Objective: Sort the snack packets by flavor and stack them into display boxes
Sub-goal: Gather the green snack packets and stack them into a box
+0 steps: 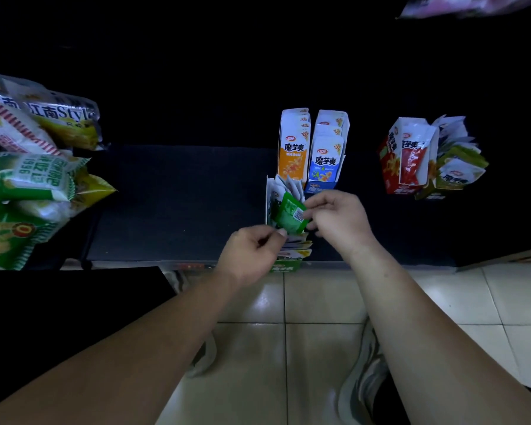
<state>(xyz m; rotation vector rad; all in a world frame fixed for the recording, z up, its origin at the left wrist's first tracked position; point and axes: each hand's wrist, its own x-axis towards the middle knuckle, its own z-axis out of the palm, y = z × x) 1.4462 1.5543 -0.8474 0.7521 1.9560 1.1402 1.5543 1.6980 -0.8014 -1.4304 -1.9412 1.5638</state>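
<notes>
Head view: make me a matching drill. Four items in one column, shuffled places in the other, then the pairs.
Items
1. green packet
2. orange box
3. red box
4. large snack bags

Places
a. piled at the far left
b. standing directly left of the blue box
c. pinched by the right hand over the green box
d. off to the right, apart from the orange and blue pair

Pairs: 1-c, 2-b, 3-d, 4-a
</notes>
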